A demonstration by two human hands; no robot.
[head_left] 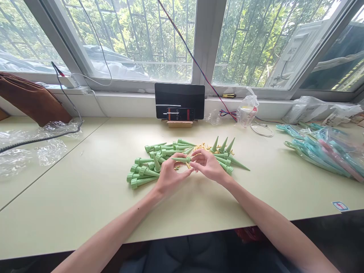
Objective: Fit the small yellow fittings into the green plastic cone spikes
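My left hand pinches a green cone-shaped spike that lies level, its tip pointing left. My right hand meets it at the spike's wide end, fingers curled and pinched around a small yellow piece that I can barely make out. Both hands hover over a heap of green spikes lying on the pale green table. Three spikes stand upright just behind my right hand, beside a scatter of small yellow parts.
A dark tablet and a phone lean on a stand at the window sill. Bagged blue and pink plastic items lie at the right. Clear plastic wrap, a black cable and a brown bag sit at the left.
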